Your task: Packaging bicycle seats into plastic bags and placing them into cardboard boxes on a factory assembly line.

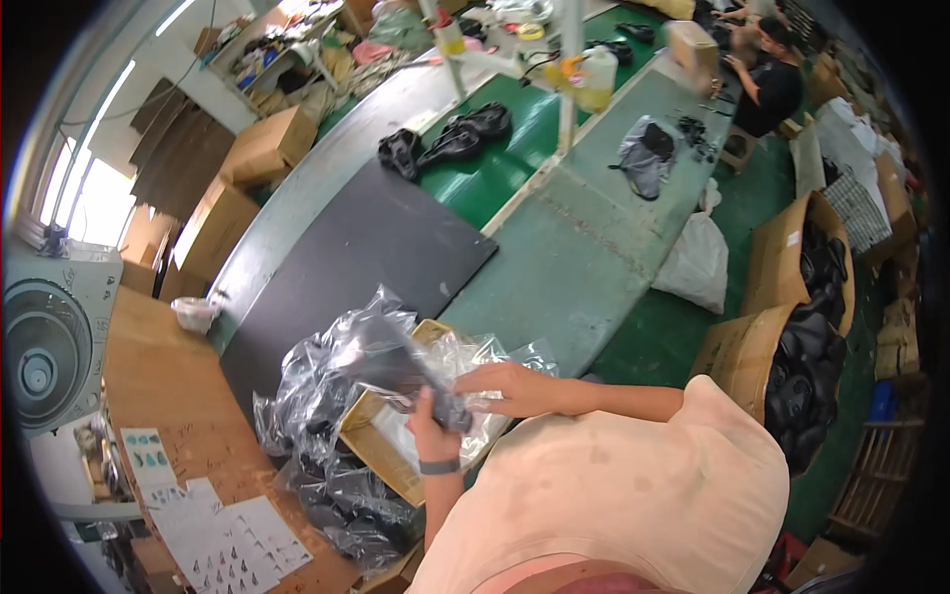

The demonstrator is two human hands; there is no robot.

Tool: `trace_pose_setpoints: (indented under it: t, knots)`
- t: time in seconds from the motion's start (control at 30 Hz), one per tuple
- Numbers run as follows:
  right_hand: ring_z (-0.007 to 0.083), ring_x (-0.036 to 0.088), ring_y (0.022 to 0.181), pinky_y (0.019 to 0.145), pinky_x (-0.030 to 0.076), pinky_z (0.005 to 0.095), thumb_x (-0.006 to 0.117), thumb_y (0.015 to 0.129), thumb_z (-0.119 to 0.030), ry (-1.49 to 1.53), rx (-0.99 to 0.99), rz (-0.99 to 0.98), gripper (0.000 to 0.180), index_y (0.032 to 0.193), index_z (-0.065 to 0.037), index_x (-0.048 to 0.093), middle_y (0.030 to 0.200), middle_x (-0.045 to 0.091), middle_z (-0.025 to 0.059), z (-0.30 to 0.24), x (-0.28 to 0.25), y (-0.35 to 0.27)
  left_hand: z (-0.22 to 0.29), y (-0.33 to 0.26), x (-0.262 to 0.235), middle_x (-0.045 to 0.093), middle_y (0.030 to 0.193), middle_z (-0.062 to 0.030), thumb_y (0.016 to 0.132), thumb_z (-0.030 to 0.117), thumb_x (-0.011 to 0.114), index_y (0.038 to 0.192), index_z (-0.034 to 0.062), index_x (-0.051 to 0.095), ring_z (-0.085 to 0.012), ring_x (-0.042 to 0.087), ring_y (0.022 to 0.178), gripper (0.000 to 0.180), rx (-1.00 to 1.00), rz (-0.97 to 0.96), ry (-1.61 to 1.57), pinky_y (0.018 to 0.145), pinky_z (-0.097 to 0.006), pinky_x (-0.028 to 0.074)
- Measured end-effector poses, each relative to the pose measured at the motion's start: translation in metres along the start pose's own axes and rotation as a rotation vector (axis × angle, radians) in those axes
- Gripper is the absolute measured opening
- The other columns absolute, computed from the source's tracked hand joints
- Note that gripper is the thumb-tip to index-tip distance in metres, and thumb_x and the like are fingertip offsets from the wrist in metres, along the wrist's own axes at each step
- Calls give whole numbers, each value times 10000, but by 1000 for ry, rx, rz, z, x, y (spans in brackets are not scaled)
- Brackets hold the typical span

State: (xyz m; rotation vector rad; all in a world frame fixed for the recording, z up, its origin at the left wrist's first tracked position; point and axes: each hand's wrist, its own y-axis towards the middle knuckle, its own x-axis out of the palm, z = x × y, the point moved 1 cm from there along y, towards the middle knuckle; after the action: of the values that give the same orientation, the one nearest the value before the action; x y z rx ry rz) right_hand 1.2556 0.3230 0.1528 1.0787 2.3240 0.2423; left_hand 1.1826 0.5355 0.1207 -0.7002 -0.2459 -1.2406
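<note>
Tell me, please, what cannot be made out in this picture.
All in the head view:
Dark item in the left hand: blurred, so its exact shape is unclear.
Right hand: its fingertips blur against clear film; whether they grip anything is unclear.
Yellow basket: partly hidden inside by the hands and film.
Grey fan: cut off by the left edge.
Paper sheets: print too small.

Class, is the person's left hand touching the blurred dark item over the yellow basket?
Touching. The head view shows the left hand gripping the dark item near its lower end, with no gap between them.
</note>
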Motion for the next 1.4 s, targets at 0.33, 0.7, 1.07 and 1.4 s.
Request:
trace_pose_setpoints:
  t: [0.33, 0.7, 1.07, 1.4]
  knots:
    - [142, 730, 944, 878, 595, 323, 752, 975, -182, 107, 777, 306, 384, 1317, -12, 712, 1040, 792, 74, 270, -55, 66, 123, 89, -293, 704, 1190, -56, 994, 554, 645, 1341, 137, 625, -168, 681, 871, 543, 147, -137, -748, 687, -313, 563]
    - [436, 643, 1211, 1029, 537, 508, 763, 905, -229, -606, 543, 169, 584, 1419, -13, 587, 1328, 648, 255, 562, -135, 327, 40, 123, -372, 676, 1123, -392, 1127, 354, 414, 1045, -114, 678, -576, 614, 1021, 544, -70, 1438, 1380, 875, -568, 486]
    - [281, 721, 1055, 833, 624, 390, 849, 876, -250, 39, 777, 495, 957, 1648, -23, 331, 1486, 548, 215, 737, -121, 583, 24, 155, -359, 718, 1010, -245, 1088, 308, 460, 983, -13, 672, -498, 652, 917, 399, -127, 1596, 1625, 783, -587, 477]
    - [234, 667, 835, 761, 553, 410, 870, 853, -331, -141, 527, 594, 646, 1329, -19, 565, 912, 651, 71, 669, -106, 419, 33, 162, -346, 718, 1017, -283, 1099, 284, 455, 959, -44, 675, -498, 660, 932, 419, -63, 1561, 1693, 792, -567, 497]
